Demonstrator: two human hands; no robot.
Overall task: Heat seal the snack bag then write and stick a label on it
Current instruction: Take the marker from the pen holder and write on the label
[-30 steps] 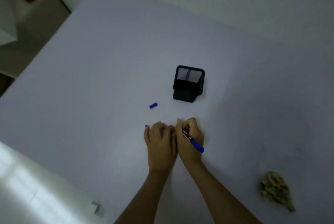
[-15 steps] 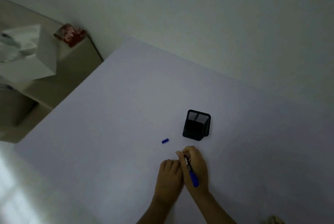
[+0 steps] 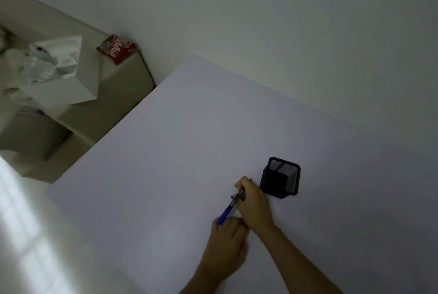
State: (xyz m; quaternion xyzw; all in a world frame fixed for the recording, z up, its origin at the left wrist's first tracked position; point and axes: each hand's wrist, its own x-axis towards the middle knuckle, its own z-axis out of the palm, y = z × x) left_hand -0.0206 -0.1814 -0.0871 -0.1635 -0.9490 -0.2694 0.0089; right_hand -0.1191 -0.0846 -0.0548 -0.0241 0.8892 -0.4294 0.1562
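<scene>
**Q:** What were your hands doing, and why there?

**A:** Your right hand (image 3: 254, 201) pinched a blue pen (image 3: 231, 207) in curled fingers, just in front of the black mesh pen holder (image 3: 280, 177). The pen's blue end slanted back towards your left hand (image 3: 227, 244). That hand lay knuckles up on the white table (image 3: 166, 151), just nearer you than the right hand. Its fingers were bent, but I could not tell whether they held anything. I judged it was steadying a label for writing; no label showed.

**Q:** Where was the snack bag?

**A:** No bag lay near the holder. A red snack packet (image 3: 117, 48) sat well away from the holder, far to its left, on a beige cabinet (image 3: 123, 85) beside the table. I could not tell whether it was the one to seal.

**Q:** Anything else around, or in the way?

**A:** A white box (image 3: 68, 82) stood on that cabinet, left of the packet. The holder stood close to your right knuckles, so it could crowd your writing.
</scene>
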